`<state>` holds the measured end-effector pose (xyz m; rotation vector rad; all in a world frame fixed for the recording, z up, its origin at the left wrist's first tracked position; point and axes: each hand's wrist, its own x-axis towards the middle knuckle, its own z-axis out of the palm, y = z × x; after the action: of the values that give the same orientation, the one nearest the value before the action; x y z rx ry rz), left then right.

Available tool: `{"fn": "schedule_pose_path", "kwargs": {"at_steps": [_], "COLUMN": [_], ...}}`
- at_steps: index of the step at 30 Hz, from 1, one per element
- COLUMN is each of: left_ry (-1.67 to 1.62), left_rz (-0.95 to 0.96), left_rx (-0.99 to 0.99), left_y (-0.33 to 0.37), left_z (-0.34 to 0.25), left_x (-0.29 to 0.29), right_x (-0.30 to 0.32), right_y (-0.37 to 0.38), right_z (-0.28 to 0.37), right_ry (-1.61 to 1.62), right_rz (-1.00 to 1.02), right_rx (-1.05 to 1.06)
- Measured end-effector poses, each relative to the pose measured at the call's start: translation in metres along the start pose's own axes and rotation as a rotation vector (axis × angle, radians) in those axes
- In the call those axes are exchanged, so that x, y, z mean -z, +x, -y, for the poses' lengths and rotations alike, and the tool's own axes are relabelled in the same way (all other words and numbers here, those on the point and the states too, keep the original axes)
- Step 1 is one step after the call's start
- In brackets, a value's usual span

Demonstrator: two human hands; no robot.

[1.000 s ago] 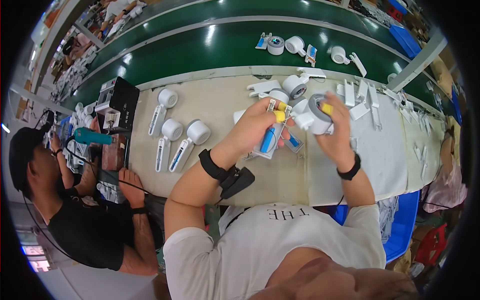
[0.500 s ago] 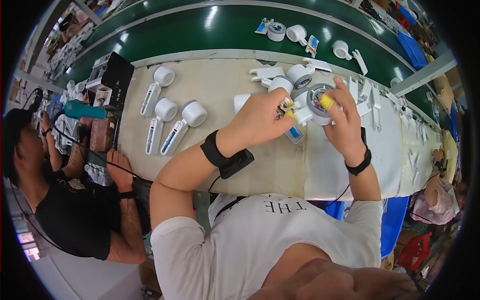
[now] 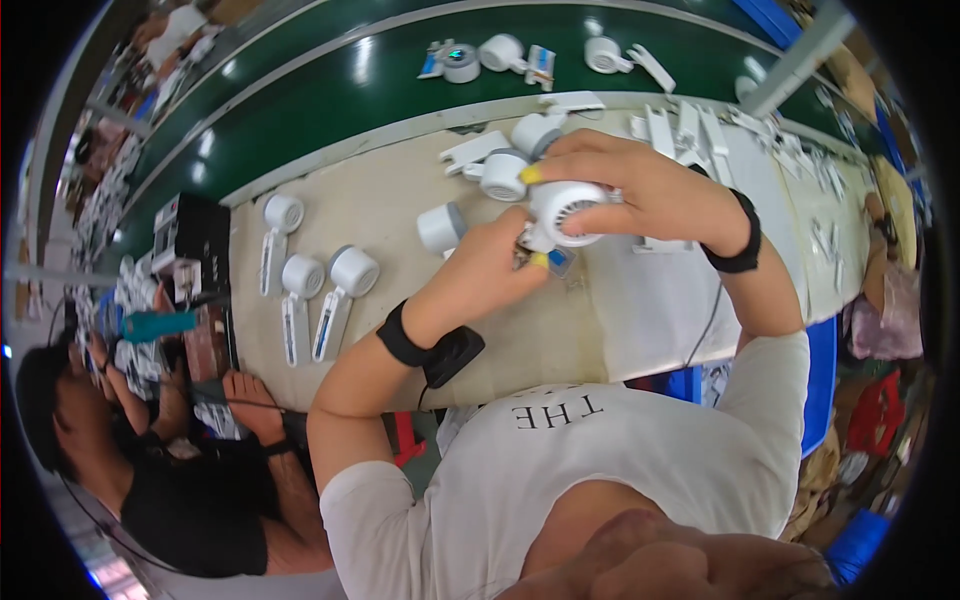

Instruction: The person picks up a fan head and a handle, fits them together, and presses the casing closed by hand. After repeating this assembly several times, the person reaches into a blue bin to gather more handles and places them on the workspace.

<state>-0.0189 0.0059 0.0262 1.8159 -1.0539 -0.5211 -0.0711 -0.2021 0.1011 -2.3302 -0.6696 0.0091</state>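
A white fan head (image 3: pixel 556 202) is held above the table (image 3: pixel 375 195) — the right hand (image 3: pixel 640 195) curls around its round body, the left hand (image 3: pixel 488 262) pinches its neck. Both stay inside the near edge; open tabletop separates the left hand from three white fans (image 3: pixel 353 270). Beyond the far edge, a green belt (image 3: pixel 290 115) carries fan parts (image 3: pixel 502 52). Below right, a blue bin (image 3: pixel 822 385) holds pale pieces, too small to identify.

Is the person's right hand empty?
No, the right hand holds a white fan by its round head, fingers and thumb around it.
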Motion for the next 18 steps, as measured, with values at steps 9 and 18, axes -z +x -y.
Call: {"fn": "schedule_pose_path", "kwargs": {"at_steps": [9,18], "left_ry": [-0.726,-0.979], "left_rz": [0.091,-0.093], "left_rx": [0.197,0.112], "left_y": [-0.001,0.008], "left_z": [0.010,0.020], "left_x": [-0.011,0.013], "right_x": [-0.023,-0.060], "right_y": [-0.022,-0.147], "right_z": [-0.026,-0.072], "right_ry": [0.251,-0.500], "right_rz": [-0.301,-0.266], "right_rx": [-0.108,-0.374]}}
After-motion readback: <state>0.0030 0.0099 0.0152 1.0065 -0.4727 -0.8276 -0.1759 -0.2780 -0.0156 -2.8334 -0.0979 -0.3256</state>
